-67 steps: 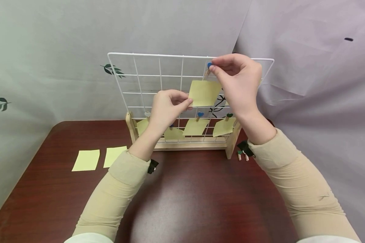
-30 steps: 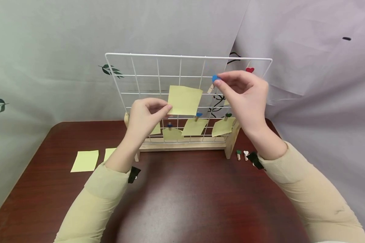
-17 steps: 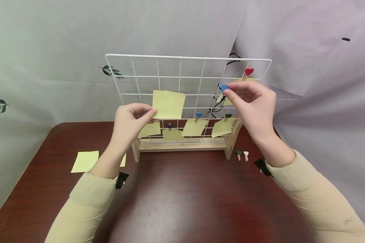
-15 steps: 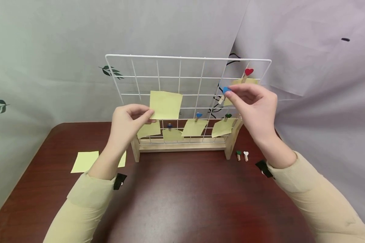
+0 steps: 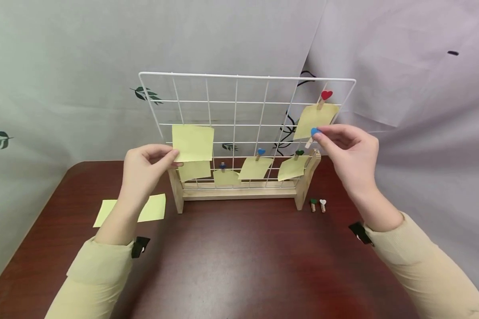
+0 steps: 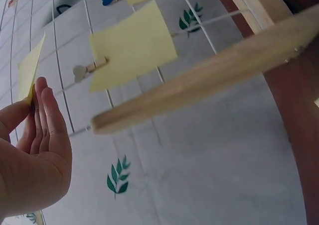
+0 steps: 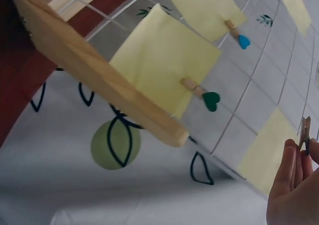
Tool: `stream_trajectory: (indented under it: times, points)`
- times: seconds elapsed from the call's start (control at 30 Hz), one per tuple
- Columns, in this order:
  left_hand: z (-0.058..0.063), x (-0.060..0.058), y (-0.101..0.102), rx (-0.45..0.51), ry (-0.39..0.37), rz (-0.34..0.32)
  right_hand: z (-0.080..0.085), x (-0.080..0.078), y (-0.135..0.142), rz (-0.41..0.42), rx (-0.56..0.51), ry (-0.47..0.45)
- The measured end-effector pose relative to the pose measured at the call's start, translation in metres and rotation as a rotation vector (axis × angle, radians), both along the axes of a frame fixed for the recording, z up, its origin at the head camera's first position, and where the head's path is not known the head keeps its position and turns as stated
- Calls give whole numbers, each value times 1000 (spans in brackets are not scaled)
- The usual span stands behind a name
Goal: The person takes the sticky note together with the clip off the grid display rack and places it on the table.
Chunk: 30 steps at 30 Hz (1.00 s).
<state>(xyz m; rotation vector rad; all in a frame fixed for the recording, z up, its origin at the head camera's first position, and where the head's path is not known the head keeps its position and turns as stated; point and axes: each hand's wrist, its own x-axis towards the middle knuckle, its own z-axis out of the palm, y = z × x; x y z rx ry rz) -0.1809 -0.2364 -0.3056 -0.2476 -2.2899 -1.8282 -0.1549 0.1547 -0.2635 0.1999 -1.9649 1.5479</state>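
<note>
My left hand (image 5: 145,170) pinches a yellow sticky note (image 5: 193,142) by its lower left corner, in front of the left side of a white wire grid (image 5: 219,76). Between right thumb and fingers, my right hand (image 5: 351,153) holds a small wooden clothespin (image 5: 314,132) topped with a blue heart, near the grid's right side. Just behind it hangs a note (image 5: 315,118) under a red-heart clothespin (image 5: 326,95). Along the grid's lower part hang several more notes, one (image 7: 164,60) with a green-heart clothespin (image 7: 203,95). The held note hides the top of the lower left one.
A wooden stand (image 5: 239,193) bears the grid on the dark red table (image 5: 239,257). Two sticky notes lie at left, one (image 5: 153,208) beside my left forearm, the other partly behind it. A green-heart clothespin (image 5: 313,205) and a white-heart clothespin (image 5: 323,205) lie right of the stand.
My left hand has carried the sticky note left and down across the grid. My right hand has moved right and down with the blue-heart clothespin, uncovering the red-heart clothespin and its note.
</note>
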Motion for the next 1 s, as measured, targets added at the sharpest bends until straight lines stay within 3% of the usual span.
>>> stream_trajectory:
  times: [0.37,0.7,1.0]
  points:
    - [-10,6,-29,11,-18,73,-13,4,22,-10,-76,-27]
    - [-22,12,-53,159,-36,85,-26,7,37,-30,-98,-70]
    - [-32,18,-76,59,-87,174,-40,7,51,-89,-100,-145]
